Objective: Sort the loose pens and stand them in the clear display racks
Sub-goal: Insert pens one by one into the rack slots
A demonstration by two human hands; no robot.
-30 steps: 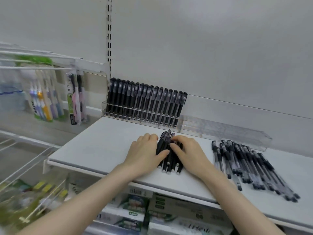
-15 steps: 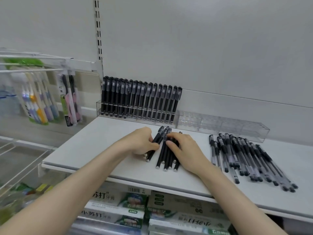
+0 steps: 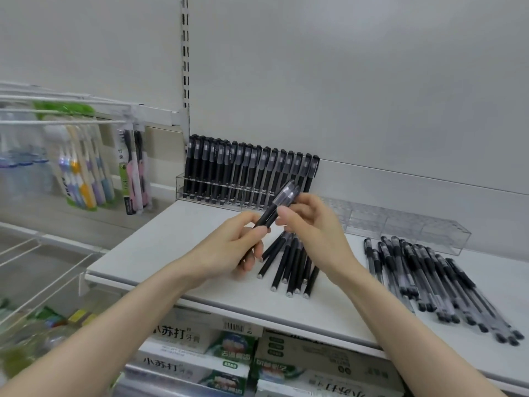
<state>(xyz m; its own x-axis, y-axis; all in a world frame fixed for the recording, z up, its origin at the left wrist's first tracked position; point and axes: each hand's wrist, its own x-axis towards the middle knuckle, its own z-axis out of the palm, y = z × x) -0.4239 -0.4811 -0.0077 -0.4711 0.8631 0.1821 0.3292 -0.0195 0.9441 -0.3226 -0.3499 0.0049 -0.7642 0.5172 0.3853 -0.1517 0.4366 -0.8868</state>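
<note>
My left hand (image 3: 232,247) grips two black pens (image 3: 282,203) by their lower barrels, caps tilted up and to the right, above the white shelf (image 3: 171,247). My right hand (image 3: 312,224) pinches the same pens near the middle. Under my hands lies a small pile of loose black pens (image 3: 289,267). A second pile of clear-barrelled pens (image 3: 435,282) lies to the right. At the back, the left clear rack (image 3: 183,186) holds a row of black pens standing upright. The clear rack (image 3: 415,227) to its right holds nothing.
Packs of toothbrushes (image 3: 83,173) hang on wire hooks to the left. Boxes of toothpaste (image 3: 186,339) fill the shelf below. A wire basket (image 3: 43,270) sits at the lower left. The shelf's front edge runs just below the pen piles.
Both hands have lifted off the shelf, my left hand taking two black pens out of the pile and raising them; my right hand came up to pinch them.
</note>
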